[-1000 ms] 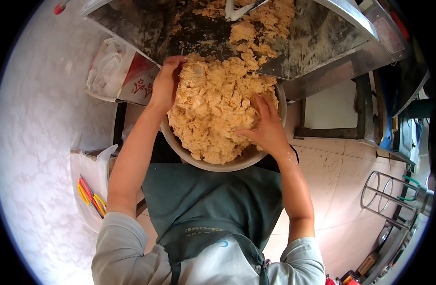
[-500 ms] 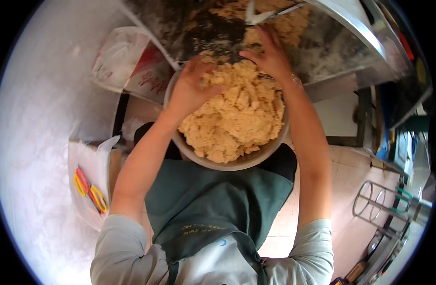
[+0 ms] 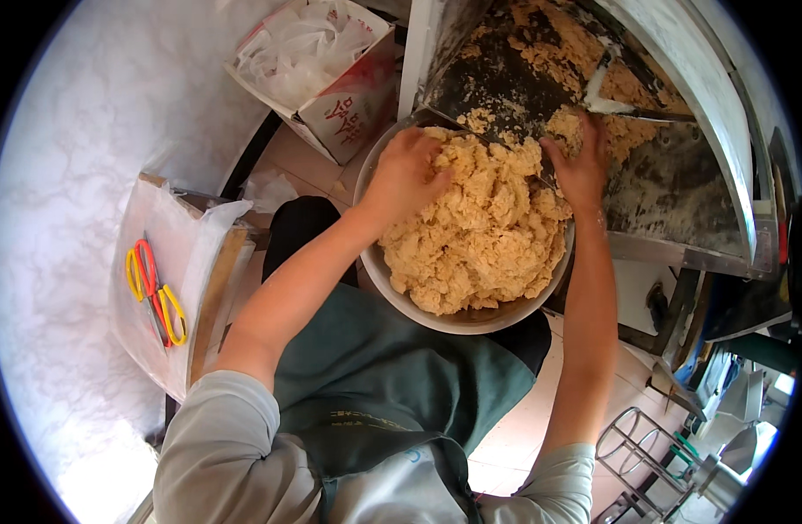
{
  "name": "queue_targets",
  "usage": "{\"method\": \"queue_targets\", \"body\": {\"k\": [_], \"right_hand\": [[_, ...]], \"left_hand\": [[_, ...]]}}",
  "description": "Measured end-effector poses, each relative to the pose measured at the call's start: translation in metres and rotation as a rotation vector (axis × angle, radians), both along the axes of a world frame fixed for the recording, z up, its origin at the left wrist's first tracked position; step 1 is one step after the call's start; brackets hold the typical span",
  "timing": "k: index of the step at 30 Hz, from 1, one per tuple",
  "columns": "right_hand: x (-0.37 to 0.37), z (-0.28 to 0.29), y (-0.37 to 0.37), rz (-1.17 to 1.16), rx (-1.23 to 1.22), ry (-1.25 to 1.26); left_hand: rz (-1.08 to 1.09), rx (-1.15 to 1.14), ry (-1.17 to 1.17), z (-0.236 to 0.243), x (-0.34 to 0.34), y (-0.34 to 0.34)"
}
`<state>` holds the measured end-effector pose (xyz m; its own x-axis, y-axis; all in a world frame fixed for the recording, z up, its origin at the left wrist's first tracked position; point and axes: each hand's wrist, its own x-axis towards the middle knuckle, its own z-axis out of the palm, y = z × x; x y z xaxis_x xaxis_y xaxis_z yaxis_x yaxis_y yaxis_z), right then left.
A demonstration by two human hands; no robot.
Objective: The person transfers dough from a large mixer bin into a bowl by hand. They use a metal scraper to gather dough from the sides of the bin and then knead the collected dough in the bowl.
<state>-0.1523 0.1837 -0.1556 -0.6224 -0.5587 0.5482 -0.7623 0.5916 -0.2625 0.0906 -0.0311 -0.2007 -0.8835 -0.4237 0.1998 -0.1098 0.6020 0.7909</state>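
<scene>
A: What is each hand doing?

B: The left hand [image 3: 403,175] is cupped, thumb apart from fingers, against the crumbly dough [image 3: 480,240]. The right hand [image 3: 582,170] is spread open at the trough's edge, just right of the heap.

A: So the dough lies between them?

B: Mostly between and nearer the wearer than both, heaped in a round bowl [image 3: 465,327].

A: What crowds the right hand?

B: The metal trough [image 3: 694,179] surrounds it beyond and to the right. A pale-coated bar [image 3: 598,94] is just past its fingers, with loose dough scraps [image 3: 628,87] around.

A: And by the left?

B: Beyond it and leftward, a carton [image 3: 353,109] of clear plastic bags [image 3: 305,39]. Nearer the wearer, well left, red-and-yellow scissors [image 3: 156,297] rest on a plastic-covered surface.

A: Anything unclear?

B: Both hands' fingertips are blurred; I can't tell whether the right ones touch scraps. Dough and the left hand hide part of the bowl's far rim. Well to the right hand's near right, a wire stand [image 3: 641,454] sits toward the dark border, its surroundings hard to sort out.
</scene>
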Motion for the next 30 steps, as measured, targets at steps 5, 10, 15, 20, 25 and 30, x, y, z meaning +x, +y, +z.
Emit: {"method": "queue_targets", "body": {"k": [5, 10, 15, 20, 25, 30], "right_hand": [[-0.004, -0.003, 0.004, 0.13, -0.011, -0.12], [0.003, -0.015, 0.018, 0.009, 0.078, -0.018], [0.002, -0.016, 0.013, -0.077, 0.007, -0.233], [0.009, -0.015, 0.015, -0.05, 0.013, 0.015], [0.007, -0.023, 0.017, -0.014, -0.183, 0.095], [0.026, -0.018, 0.021, 0.03, -0.282, -0.074]], "left_hand": [[-0.051, -0.445, 0.038, 0.035, -0.01, 0.054], [-0.09, -0.436, -0.025, 0.025, -0.007, 0.045], [-0.126, -0.409, -0.028, 0.012, 0.002, 0.028], [-0.145, -0.339, 0.013, 0.0, 0.012, 0.007], [-0.229, -0.326, 0.039, -0.014, 0.019, -0.015], [-0.252, -0.351, 0.092, -0.027, 0.016, -0.024]]}}
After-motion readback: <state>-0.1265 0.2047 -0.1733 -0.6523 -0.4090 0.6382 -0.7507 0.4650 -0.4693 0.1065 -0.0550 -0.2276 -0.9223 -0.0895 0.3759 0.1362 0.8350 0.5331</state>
